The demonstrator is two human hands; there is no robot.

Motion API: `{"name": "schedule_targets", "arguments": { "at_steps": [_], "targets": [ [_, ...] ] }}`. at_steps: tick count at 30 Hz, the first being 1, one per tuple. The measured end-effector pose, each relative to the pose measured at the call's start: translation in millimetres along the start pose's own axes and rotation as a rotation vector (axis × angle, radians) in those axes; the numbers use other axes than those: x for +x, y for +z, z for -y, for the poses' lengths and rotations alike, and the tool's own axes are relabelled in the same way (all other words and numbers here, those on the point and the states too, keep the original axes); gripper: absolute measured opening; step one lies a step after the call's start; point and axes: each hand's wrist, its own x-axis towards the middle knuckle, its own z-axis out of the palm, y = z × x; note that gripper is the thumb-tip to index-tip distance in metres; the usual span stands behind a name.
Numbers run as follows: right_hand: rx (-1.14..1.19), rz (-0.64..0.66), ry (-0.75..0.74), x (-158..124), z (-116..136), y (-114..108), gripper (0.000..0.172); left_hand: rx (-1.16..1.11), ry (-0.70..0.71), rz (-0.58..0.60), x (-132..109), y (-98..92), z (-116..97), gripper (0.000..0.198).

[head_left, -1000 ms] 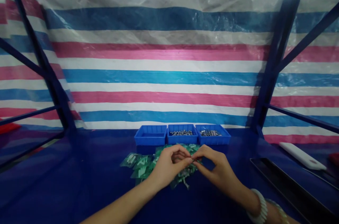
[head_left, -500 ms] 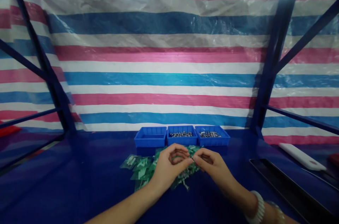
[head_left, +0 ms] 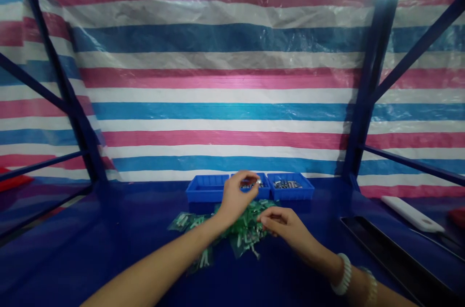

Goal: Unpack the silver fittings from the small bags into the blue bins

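My left hand (head_left: 238, 195) is raised over the front of the middle blue bin (head_left: 263, 192), thumb and fingertips pinched on a small shiny metal piece. Small metal parts lie in that bin, partly hidden by the hand. Lower and to the right, my right hand (head_left: 281, 223) has its thumb and fingers closed together above the right side of a pile of green-tinted bags (head_left: 247, 229); anything between its fingertips is too small to make out. The right blue bin (head_left: 292, 193) holds metal pins, and the left blue bin (head_left: 206, 190) shows no parts.
A dark flat tray-like object (head_left: 385, 249) and a white elongated device (head_left: 412, 214) lie at the right of the blue tabletop (head_left: 138, 229). Blue frame posts (head_left: 366, 84) stand at both sides, with a striped sheet (head_left: 225, 111) behind.
My left hand has parted from my right and moved up and forward to the middle bin. My right hand remains near the bags. The view has shifted slightly.
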Motion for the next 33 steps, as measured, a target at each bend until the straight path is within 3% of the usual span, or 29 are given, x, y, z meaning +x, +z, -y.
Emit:
{"name": "schedule_targets", "arguments": {
  "at_steps": [2,4,7,10,14,18,24,29,33],
  "targets": [
    [-0.249,0.063,-0.116,-3.7,1.7,0.3,0.014,0.072,0.038,0.041,19.0,0.1,15.2,0.021],
    [-0.488,0.138,-0.240,-9.3,4.1,2.0,0.008,0.138,0.084,0.098,23.4,-1.4,25.6,0.033],
    [-0.715,0.232,-0.341,-16.5,4.9,5.4,0.016,0.205,0.138,0.172,3.2,-7.6,26.5,0.044],
    [-0.808,0.270,-0.346,-19.6,2.1,8.4,0.015,0.259,0.165,0.218,-28.2,-16.8,15.2,0.041],
    [-0.748,0.293,-0.317,-18.9,1.6,9.3,0.015,0.275,0.156,0.235,-53.8,-25.3,0.0,0.035],
    [-0.515,0.264,-0.241,-14.6,11.9,2.6,0.018,0.155,0.075,0.157,-60.2,-26.7,-9.1,0.031],
    [-0.263,0.137,-0.324,-7.9,25.5,-9.7,0.012,-0.093,-0.122,0.091,-68.4,-22.4,-23.9,0.024],
    [-0.382,0.041,-0.388,-11.6,22.8,-9.0,0.005,-0.380,-0.273,0.146,-75.9,-13.8,-35.2,0.019],
    [-0.485,-0.032,-0.434,-15.1,23.6,-5.4,0.004,-0.447,-0.343,0.155,-78.0,-10.3,-36.1,0.016]
  ]
}}
